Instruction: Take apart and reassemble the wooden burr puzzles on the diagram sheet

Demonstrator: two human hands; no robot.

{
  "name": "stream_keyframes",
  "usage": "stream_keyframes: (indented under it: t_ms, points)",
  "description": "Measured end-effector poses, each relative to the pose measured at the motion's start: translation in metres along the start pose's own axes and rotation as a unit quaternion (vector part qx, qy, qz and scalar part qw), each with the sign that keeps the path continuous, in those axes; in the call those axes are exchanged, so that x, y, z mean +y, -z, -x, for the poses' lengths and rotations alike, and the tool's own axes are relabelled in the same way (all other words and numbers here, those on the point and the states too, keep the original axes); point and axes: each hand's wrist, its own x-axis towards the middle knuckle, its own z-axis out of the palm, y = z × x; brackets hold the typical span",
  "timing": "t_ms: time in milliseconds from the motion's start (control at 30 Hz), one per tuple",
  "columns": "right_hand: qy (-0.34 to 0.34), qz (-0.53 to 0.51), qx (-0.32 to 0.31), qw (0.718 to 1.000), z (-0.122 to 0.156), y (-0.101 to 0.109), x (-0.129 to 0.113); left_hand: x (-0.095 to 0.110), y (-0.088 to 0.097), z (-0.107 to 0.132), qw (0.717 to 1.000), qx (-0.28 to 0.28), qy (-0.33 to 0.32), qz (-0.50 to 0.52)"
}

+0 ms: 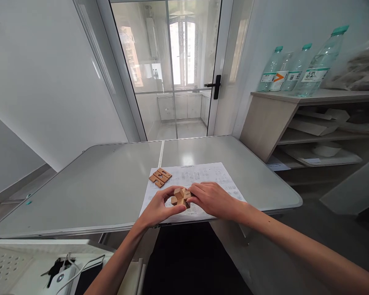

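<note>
Both hands hold a small wooden burr puzzle [181,197] made of interlocking square bars, just above a printed sheet. My left hand [160,207] grips it from the left, thumb along the near side and fingers curled behind. From the right, my right hand [213,198] pinches a bar that bears a dark mark on its end. Part of the puzzle is hidden by the fingers. Flat brown wooden pieces with cut-outs [160,177] lie together on the upper left of the white printed paper [199,174], beyond my left hand.
The grey folding table [110,184] has a seam down its middle. Plastic bottles [315,73] and a bagged bundle stand on a shelf unit [264,123] at right. A glass door [187,73] is behind the table. At lower left, a white cart [21,262] holds keys and cables.
</note>
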Motion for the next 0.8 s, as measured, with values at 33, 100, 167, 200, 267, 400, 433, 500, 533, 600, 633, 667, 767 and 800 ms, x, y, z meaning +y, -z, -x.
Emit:
stream_keyframes:
  t_ms: [33, 100, 167, 200, 267, 400, 433, 500, 533, 600, 633, 667, 767, 800]
  points:
    - [-0.009, -0.013, 0.001, 1.000, 0.000, 0.000, 0.000, 0.000, 0.000, 0.000, 1.000, 0.001, 0.000, -0.004]
    - [-0.034, -0.042, 0.005, 0.999, 0.000, 0.000, -0.002, 0.000, -0.001, 0.000, 0.999, 0.017, -0.008, -0.027]
    - [-0.060, -0.074, 0.005, 0.995, -0.001, 0.001, -0.005, 0.001, -0.003, 0.001, 0.997, 0.045, -0.020, -0.063]
    - [-0.073, -0.089, 0.004, 0.993, -0.001, 0.002, -0.007, 0.001, -0.004, 0.001, 0.995, 0.056, -0.027, -0.079]
    - [-0.094, -0.111, 0.001, 0.989, -0.002, 0.004, -0.011, 0.001, -0.004, 0.002, 0.992, 0.070, -0.039, -0.100]
    - [-0.085, -0.107, 0.011, 0.991, 0.000, 0.004, -0.014, 0.003, -0.003, 0.003, 0.993, 0.066, -0.034, -0.096]
    - [-0.072, -0.095, 0.013, 0.993, 0.000, 0.003, -0.013, 0.003, -0.002, 0.002, 0.994, 0.056, -0.025, -0.086]
    - [-0.044, -0.065, 0.020, 0.997, 0.001, 0.001, -0.010, 0.004, -0.001, 0.001, 0.998, 0.028, -0.009, -0.055]
    - [-0.030, -0.050, 0.024, 0.998, 0.000, 0.000, -0.008, 0.005, 0.000, 0.000, 0.999, 0.015, -0.005, -0.037]
    - [-0.010, -0.028, 0.031, 0.999, 0.000, -0.002, -0.005, 0.005, 0.002, -0.001, 1.000, -0.006, 0.000, -0.005]
    - [-0.002, -0.021, 0.033, 0.999, -0.001, -0.003, -0.005, 0.005, 0.003, -0.001, 1.000, -0.014, 0.003, 0.007]
    - [0.004, -0.016, 0.033, 0.999, -0.001, -0.003, -0.005, 0.004, 0.003, -0.002, 1.000, -0.022, 0.008, 0.016]
    - [0.028, -0.001, 0.028, 0.999, -0.004, 0.000, -0.007, -0.001, 0.005, -0.002, 0.998, -0.048, 0.022, 0.046]
    - [0.039, 0.009, 0.026, 0.999, -0.005, 0.002, -0.009, -0.003, 0.005, -0.002, 0.996, -0.063, 0.024, 0.062]
